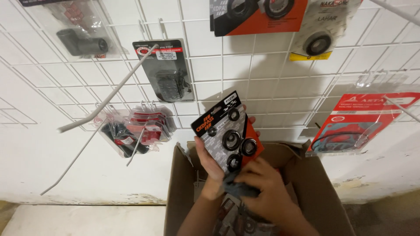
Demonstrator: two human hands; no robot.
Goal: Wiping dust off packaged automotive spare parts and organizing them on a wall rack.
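Note:
My left hand [209, 166] holds up a flat black-and-orange blister card [227, 131] with several black rubber ring seals on it, tilted to the left above an open cardboard box [323, 192]. My right hand [267, 192] is closed around a small grey cloth [238, 187] pressed against the card's lower edge. Both forearms rise out of the box's opening. More packets lie inside the box, mostly hidden by my arms.
A white wire grid panel [262, 74] covers the wall, with long white hooks [105, 102] sticking out at the left. Packaged parts hang on it: a black card [168, 72], red packets [146, 126], a red gasket pack [354, 124], orange-black cards above [258, 15].

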